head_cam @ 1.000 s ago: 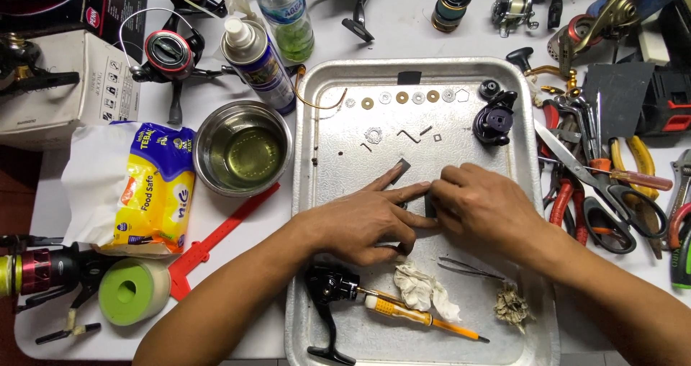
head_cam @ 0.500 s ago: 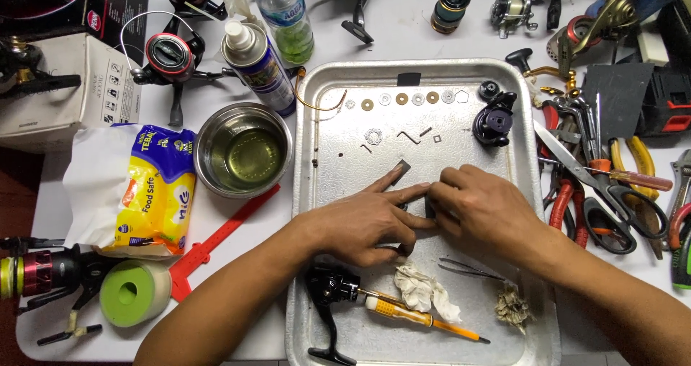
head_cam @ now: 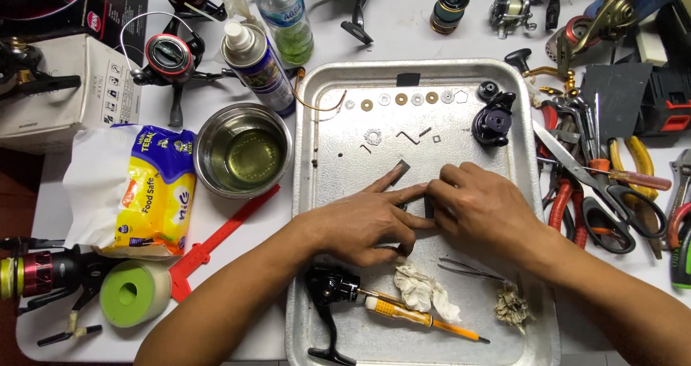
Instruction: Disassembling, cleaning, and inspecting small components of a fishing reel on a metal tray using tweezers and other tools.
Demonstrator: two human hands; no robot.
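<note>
Hands meet at the middle of a metal tray (head_cam: 309,193) on a white tabletop (head_cam: 403,38), and against the frames from a second ago almost nothing has shifted: both sit in the same spot with the same pose, so the work looks like a fine, steady hold rather than a move. The left hand (head_cam: 367,222) lies flat with its index and middle fingers stretched toward 2 o'clock, their tips beside a small dark flat bar (head_cam: 399,172). The right hand (head_cam: 479,208) curls its fingers narrowly around a small dark part (head_cam: 429,206) at the point where the two hands touch; what that part is I cannot tell, since the fingers cover most of it. At 12 o'clock from the hands a row of washers (head_cam: 403,99) runs along the tray's far edge, with a black reel body (head_cam: 493,121) at 1 o'clock. At 6 o'clock lie a crumpled white cloth (head_cam: 425,290), a yellow-handled screwdriver (head_cam: 417,317), tweezers (head_cam: 468,269) and a black reel handle (head_cam: 327,301). Off the tray at 9 o'clock stands a steel bowl (head_cam: 243,154) of yellowish liquid, with a yellow tissue pack (head_cam: 155,193) beyond it; pliers and scissors (head_cam: 612,193) crowd the 3 o'clock side.
</note>
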